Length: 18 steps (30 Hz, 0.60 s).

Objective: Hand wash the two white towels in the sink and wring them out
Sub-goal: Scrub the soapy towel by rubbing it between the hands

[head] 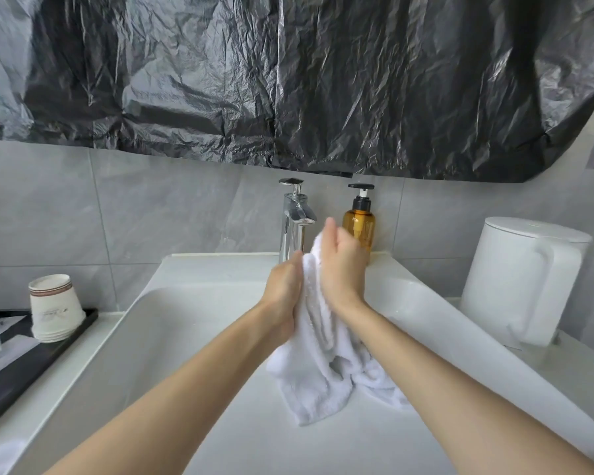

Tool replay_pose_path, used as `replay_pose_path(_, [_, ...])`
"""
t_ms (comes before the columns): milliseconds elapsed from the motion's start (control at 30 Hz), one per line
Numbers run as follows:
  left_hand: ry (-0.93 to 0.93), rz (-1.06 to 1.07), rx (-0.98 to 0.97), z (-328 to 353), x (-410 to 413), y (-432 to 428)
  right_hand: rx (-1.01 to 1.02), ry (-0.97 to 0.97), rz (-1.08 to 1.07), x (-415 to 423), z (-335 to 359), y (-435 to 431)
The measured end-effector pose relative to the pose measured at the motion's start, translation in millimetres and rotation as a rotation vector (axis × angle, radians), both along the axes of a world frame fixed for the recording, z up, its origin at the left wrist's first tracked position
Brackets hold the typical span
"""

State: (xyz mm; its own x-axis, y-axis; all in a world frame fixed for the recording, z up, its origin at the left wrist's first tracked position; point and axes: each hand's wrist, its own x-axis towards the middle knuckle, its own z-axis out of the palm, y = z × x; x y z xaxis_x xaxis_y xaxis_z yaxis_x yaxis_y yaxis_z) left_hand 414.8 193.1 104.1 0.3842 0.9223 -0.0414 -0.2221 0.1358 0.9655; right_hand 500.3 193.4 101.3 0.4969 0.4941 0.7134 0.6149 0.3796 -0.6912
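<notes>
Midway, seemingly, with white towel [323, 358] over sink [186, 337]; left hand [283, 293] gripping it, right hand [340, 269] flat against it — wringing yet undone.

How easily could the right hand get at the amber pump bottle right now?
Probably easily: the right hand is just in front of the amber pump bottle, nothing between them. It presses flat on the white towel, though, so it would have to leave that first.

Over the sink [192, 330], left hand [283, 289] grips a white towel [323, 365], right hand [340, 265] flat against it.
</notes>
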Motion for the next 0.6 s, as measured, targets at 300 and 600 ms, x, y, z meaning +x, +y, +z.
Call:
replay_pose_path(300, [0.020, -0.030, -0.041, -0.6, 0.9, -1.8, 0.017, 0.081, -0.033, 2.2, -1.1, -0.1])
replay_pose_path(600, [0.002, 0.032, -0.011, 0.9, 2.3, -2.3, 0.020, 0.011, -0.012, 1.3, -5.2, -2.9])
